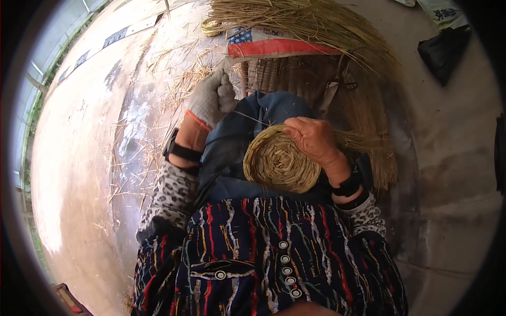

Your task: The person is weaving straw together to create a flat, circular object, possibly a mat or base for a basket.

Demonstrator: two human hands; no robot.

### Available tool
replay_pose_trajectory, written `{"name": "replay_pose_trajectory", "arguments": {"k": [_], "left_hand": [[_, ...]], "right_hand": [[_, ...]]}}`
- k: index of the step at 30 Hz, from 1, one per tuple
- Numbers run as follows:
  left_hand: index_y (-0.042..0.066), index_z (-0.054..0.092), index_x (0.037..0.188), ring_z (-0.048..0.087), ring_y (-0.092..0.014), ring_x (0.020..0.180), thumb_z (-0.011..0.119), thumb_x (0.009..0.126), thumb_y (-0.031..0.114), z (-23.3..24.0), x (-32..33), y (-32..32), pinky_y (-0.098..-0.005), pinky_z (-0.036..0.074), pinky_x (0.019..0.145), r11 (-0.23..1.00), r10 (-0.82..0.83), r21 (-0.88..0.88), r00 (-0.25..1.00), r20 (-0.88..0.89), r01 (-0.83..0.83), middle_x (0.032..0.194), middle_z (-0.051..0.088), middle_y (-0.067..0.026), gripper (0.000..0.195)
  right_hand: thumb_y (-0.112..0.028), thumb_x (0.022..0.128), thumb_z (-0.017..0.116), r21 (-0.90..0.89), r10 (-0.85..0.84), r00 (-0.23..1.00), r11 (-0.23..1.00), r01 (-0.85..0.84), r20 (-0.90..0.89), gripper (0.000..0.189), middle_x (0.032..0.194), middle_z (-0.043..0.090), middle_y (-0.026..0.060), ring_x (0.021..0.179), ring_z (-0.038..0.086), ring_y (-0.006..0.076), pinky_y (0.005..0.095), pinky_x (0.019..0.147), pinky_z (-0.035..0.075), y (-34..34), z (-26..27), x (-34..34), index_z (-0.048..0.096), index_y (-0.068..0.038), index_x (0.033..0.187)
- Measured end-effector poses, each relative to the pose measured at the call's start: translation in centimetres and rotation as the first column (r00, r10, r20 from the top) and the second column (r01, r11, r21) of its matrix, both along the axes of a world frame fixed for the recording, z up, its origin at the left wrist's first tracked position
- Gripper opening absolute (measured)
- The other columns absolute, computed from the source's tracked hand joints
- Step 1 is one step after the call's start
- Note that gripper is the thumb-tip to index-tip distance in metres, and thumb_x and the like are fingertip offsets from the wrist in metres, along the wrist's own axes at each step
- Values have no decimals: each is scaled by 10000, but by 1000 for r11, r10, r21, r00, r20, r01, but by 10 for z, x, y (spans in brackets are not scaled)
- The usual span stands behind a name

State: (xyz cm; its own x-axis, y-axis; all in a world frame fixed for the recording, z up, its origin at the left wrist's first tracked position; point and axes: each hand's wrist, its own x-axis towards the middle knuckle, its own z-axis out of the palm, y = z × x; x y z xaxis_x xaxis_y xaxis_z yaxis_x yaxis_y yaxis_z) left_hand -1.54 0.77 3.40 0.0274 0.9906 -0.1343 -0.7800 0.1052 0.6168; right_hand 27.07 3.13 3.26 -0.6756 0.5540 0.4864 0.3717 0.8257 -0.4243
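On my lap, over blue jeans (233, 146), rests a round, shallow basket of coiled straw (280, 162) with a raised rim. My right hand (314, 138), bare, pinches the far right part of that rim. A thin, pale cord (251, 117) runs taut from the rim up and left to my left hand (215, 93). That hand wears a grey knitted glove with an orange cuff and is closed in a fist around the cord. The cord's end inside the fist is hidden.
A large bundle of straw (300, 19) lies ahead on a flag-printed sheet (276, 48) atop a slatted wicker stand (272, 73). More straw (381, 158) sits at my right. A small woven ring (210, 27) is beyond my left hand. Loose stalks (189, 79) litter the floor.
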Motion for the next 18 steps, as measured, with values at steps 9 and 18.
{"name": "replay_pose_trajectory", "arguments": {"k": [9,18], "left_hand": [[61,644,961,689,-326,904,575,974,376,-3,95,-59,-439,546,770,974,196,104,-516,-834,203,904,678,-157,322],[53,606,1002,665,-384,865,627,933,333,-18,77,-44,-466,525,725,845,449,334,-216,-867,417,900,665,-187,289]], "right_hand": [[-290,942,639,-34,-92,994,995,94,59,168,814,673,103,729,660,354,457,596,503,2,-5,0,648,-124,918],[-154,918,647,32,11,987,999,-17,163,139,838,689,118,755,682,342,434,630,529,5,-2,-4,651,-109,1050]]}}
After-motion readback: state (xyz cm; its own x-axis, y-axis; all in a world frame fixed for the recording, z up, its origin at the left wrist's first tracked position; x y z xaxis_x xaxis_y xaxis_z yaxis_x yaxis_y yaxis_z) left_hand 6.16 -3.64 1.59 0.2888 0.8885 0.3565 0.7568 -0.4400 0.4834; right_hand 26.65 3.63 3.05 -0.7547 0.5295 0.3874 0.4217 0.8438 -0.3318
